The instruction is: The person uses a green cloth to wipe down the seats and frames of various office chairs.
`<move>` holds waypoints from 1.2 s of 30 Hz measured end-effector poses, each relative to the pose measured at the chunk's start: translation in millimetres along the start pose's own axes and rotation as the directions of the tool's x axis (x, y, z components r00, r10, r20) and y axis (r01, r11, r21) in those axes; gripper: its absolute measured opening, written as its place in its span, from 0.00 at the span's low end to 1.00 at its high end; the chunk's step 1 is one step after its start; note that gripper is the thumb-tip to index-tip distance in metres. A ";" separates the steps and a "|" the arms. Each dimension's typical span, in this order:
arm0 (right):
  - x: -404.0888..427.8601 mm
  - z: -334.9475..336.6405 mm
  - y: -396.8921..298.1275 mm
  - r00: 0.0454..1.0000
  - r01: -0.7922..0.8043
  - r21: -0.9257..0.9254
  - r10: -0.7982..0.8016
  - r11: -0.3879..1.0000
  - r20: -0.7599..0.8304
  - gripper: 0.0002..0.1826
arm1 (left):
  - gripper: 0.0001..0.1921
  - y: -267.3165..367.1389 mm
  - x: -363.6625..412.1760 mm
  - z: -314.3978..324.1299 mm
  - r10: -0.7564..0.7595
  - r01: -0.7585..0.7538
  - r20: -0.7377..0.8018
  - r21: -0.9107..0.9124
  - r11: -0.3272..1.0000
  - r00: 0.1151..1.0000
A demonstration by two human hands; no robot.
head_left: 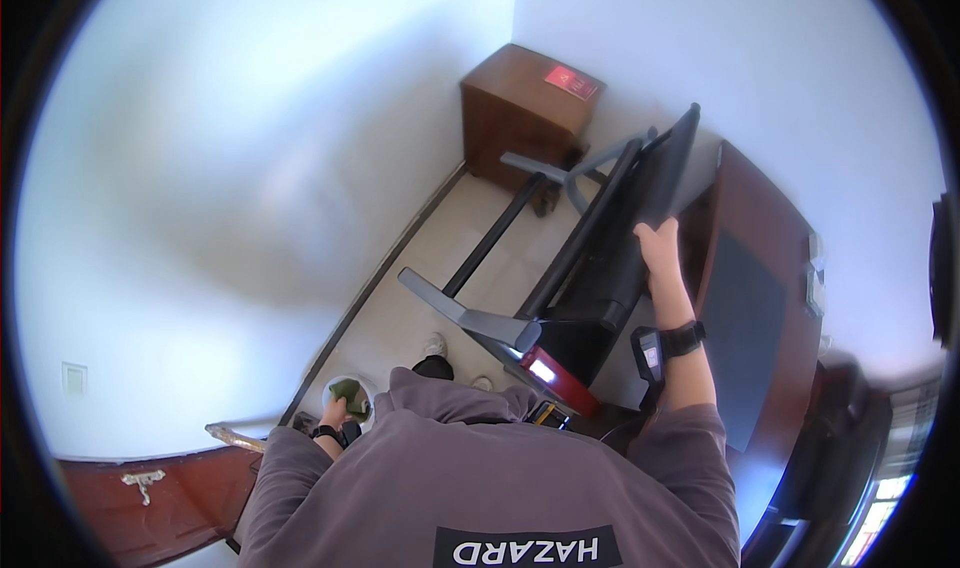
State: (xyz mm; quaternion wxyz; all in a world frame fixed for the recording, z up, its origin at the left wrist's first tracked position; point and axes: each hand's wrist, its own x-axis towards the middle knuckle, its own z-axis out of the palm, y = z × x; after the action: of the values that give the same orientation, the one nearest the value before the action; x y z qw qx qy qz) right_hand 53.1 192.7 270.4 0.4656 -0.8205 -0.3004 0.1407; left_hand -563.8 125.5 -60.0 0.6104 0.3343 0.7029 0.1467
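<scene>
My right hand (658, 244) reaches forward to a long black bench with grey metal arms. It seems to grip the bench's upright black panel (671, 167); some fingers are hidden. Low at the left, my left hand (335, 412) holds a green cloth (345, 397) over a white bucket (328, 389). My body hides part of the bucket. The bench's grey end piece (469, 314) is close in front of me. A black bar (491, 236) runs along the bench's left side.
A brown wooden cabinet (491, 110) with a red booklet (570, 82) on top fills the far corner. A wooden desk (780, 208) with a dark mat (742, 320) stands on the right. A red object (566, 380) is at the bench's near end. A brown door (165, 500) is lower left.
</scene>
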 end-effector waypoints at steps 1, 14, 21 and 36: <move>2.0 2.3 -0.6 0.999 -0.046 0.023 0.045 0.999 0.022 0.29 | 0.17 16.9 -14.4 6.5 0.023 -0.023 0.010 -0.047 0.999 1.000; 6.6 44.9 -47.0 0.994 -0.054 -0.021 0.056 0.998 0.098 0.40 | 0.18 -78.2 -64.1 10.4 0.233 -0.163 -0.215 0.300 0.940 0.948; 20.7 56.9 -56.7 0.992 -0.092 -0.121 0.101 0.988 0.077 0.39 | 0.17 -133.1 -123.8 39.3 -0.023 0.054 -0.349 0.080 0.995 0.937; 10.2 70.8 -115.1 0.983 -0.160 -0.202 0.175 0.966 0.061 0.36 | 0.16 -107.7 -177.7 82.9 0.157 -0.113 -0.456 0.124 0.986 0.876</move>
State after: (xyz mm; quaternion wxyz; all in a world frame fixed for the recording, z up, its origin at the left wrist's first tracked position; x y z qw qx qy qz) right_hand -16.8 291.6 331.2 0.3570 -0.8786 -0.2604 0.1811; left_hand -510.3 -85.7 -8.6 0.3964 0.3658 0.8095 0.2316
